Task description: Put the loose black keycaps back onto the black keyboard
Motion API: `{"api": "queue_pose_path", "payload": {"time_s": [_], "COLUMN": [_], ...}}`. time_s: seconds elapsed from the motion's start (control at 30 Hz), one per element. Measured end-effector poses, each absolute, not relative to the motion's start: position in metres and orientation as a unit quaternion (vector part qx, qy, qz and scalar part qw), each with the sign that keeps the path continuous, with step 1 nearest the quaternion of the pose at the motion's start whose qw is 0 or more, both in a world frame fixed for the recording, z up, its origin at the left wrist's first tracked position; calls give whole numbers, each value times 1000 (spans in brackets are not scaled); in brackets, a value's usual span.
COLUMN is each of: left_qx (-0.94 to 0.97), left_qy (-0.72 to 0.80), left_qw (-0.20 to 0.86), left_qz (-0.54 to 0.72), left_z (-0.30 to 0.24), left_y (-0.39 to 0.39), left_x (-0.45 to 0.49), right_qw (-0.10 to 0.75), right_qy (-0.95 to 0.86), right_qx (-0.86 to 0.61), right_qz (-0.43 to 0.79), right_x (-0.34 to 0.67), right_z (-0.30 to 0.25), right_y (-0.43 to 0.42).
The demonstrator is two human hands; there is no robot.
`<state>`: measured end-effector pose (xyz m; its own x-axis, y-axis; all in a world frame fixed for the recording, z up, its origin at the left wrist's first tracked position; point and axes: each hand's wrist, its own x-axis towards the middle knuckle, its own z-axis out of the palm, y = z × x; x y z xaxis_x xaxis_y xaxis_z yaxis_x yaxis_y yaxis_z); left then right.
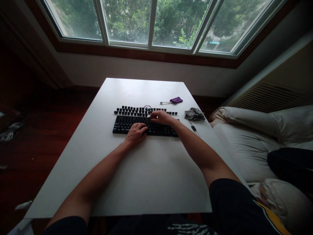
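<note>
A black keyboard (122, 125) lies across the white table in front of me. My left hand (137, 132) rests on its front middle part, fingers laid out over the keys. Above the keyboard's back edge, right of the middle, is my right hand (160, 117), with its fingers bent and closed together, pointing left and down. What the fingertips hold, if anything, is too small to tell. Behind the keyboard, loose black keycaps (132, 111) stand in rows, partly hidden by my right hand. A thin cable loop (147, 107) lies among them.
At the back right of the white table (146, 169) are a purple cloth (176, 100) and a thin stick-like tool (165, 102). A grey crumpled cloth (194, 114) and a small black-handled tool (194, 128) lie by the right edge. A pale sofa (239, 147) stands alongside.
</note>
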<state>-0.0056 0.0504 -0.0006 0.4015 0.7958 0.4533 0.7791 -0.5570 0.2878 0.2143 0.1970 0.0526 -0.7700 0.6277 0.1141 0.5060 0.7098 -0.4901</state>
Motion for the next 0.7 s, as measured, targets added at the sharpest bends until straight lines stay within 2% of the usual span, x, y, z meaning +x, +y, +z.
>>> {"api": "queue_pose_path", "payload": {"time_s": [0.1, 0.3, 0.7], "left_qx": [840, 838, 838], "left_qy": [469, 470, 469], "left_qw": [14, 9, 7], "left_qz": [274, 277, 278], "left_z": [0, -1, 0], "left_y": [49, 48, 47], "left_x": [-6, -6, -7], "right_qw": [111, 77, 61], "right_qy": [-920, -931, -937], "right_qx": [-292, -309, -331], "right_qz": [236, 181, 89], "right_x": [214, 208, 202], "right_z": [53, 47, 53], "right_y": [188, 183, 170]}}
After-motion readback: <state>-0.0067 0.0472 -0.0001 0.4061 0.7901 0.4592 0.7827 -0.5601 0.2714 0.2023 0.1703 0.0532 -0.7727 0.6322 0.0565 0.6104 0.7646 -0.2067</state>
